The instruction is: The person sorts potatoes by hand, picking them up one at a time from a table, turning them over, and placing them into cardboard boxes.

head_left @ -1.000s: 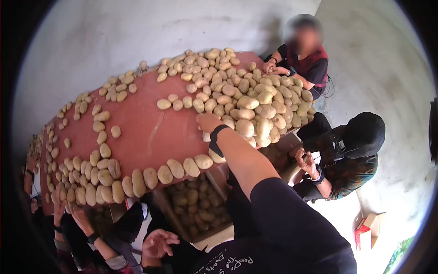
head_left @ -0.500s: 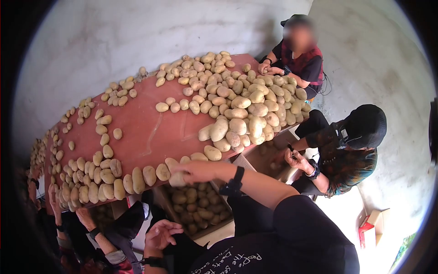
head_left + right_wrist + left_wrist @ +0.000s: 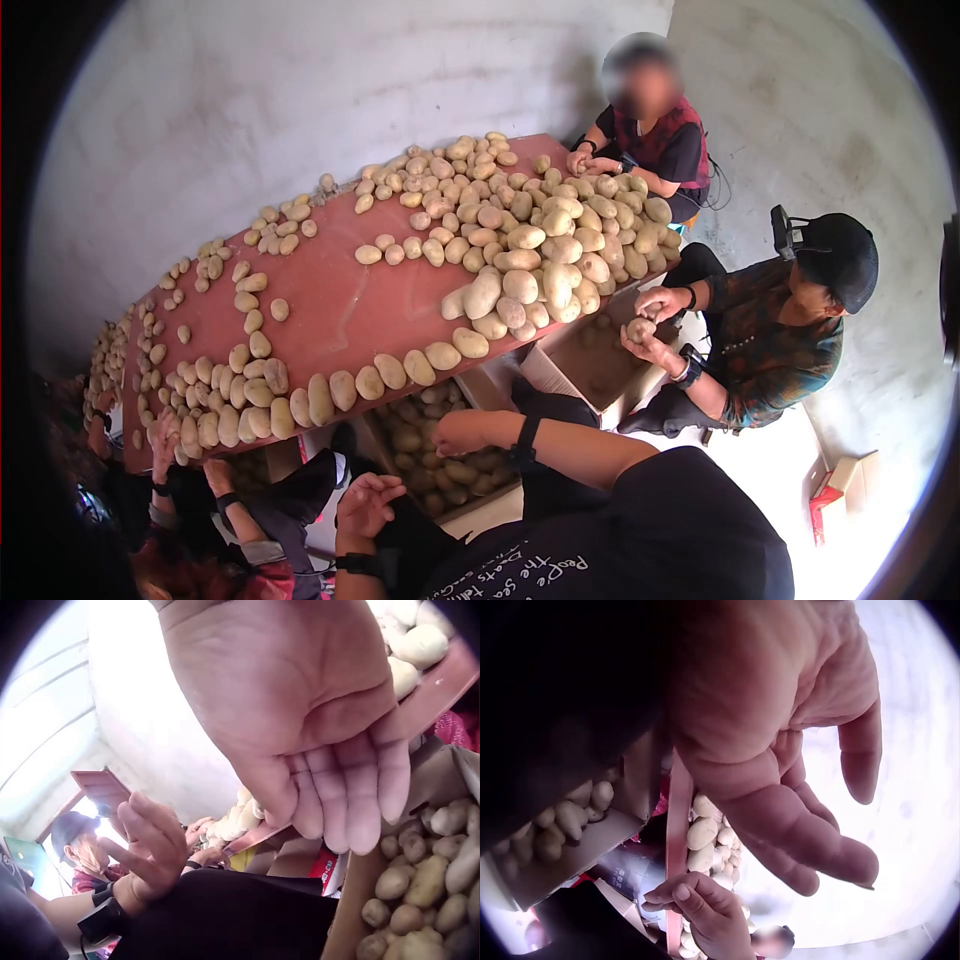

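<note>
My right hand (image 3: 462, 432) hovers above a cardboard box (image 3: 486, 507) of potatoes (image 3: 415, 470), just below the table's front edge. In the right wrist view the palm of this hand (image 3: 292, 705) shows bare, its fingers extended downward beside the box wall (image 3: 352, 900). My left hand (image 3: 368, 505) stays near my lap, left of the box; its loosely bent fingers (image 3: 810, 840) hold nothing in the left wrist view. Along the edge of the red table (image 3: 330, 285) runs a row of potatoes (image 3: 391, 371), with a large potato heap (image 3: 560, 235) at the right end.
A person (image 3: 780, 320) on the right holds a potato (image 3: 640, 328) over another open carton (image 3: 570, 375). Someone sits at the far end (image 3: 655, 150). Another person's hands (image 3: 163, 445) work at the left edge. Smaller potato clusters (image 3: 285, 228) lie along the wall side.
My right hand has gone from the heap's edge, past the front row with a potato, down over the box, and is now without the potato. My left hand stays near my lap.
</note>
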Tool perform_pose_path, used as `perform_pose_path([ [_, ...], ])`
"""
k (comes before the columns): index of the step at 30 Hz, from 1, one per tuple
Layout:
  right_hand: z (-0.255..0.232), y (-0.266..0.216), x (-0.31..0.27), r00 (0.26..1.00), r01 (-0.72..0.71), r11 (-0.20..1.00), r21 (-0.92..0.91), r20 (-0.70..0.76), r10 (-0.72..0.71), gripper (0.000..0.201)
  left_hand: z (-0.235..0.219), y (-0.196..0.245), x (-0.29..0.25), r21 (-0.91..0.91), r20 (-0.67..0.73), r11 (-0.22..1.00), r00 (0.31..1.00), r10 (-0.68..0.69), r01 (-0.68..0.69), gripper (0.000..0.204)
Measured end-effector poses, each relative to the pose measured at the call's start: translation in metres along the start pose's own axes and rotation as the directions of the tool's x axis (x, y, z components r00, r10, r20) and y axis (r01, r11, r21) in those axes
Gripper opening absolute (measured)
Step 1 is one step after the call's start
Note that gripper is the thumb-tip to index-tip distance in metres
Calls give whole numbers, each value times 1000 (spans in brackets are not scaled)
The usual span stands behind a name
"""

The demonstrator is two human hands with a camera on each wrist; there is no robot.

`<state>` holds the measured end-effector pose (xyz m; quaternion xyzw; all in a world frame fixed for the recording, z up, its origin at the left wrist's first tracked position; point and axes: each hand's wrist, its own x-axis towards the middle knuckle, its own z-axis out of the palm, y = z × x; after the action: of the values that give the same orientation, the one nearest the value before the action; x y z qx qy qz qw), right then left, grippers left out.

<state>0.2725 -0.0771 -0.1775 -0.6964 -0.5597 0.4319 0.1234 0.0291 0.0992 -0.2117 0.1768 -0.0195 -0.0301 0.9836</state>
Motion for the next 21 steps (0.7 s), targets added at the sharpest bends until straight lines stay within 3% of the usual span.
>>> perform_pose_path([
  [2,8,-9,-7,999,24,999,-24,-38,-25,21,-2,-9,1,-31,29,998,998,54,-53,25],
  [5,24,-5,-8,979,173,985,17,-110,-170,15,21,-30,15,-139,38,985,993,110,-104,21],
  [9,36,-6,-13,927,373,860,348,-178,-330,12,76,-45,47,-223,138,972,985,107,-74,21],
  [14,45,10,-5,872,489,696,526,-266,-411,16,102,-39,104,-12,332,999,943,32,-30,18],
  [15,51,5,-6,907,421,707,568,-236,-349,17,98,-35,106,58,347,998,938,11,-33,17],
  [17,16,7,-14,951,309,768,562,-199,-238,20,93,-25,122,95,276,995,961,15,-42,16],
  [20,-23,10,-21,947,237,733,637,-319,-30,15,67,-20,147,13,217,997,974,67,-71,12],
  [21,-36,24,-15,897,340,806,485,-425,-122,16,55,-20,153,-6,185,997,979,81,-81,12],
])
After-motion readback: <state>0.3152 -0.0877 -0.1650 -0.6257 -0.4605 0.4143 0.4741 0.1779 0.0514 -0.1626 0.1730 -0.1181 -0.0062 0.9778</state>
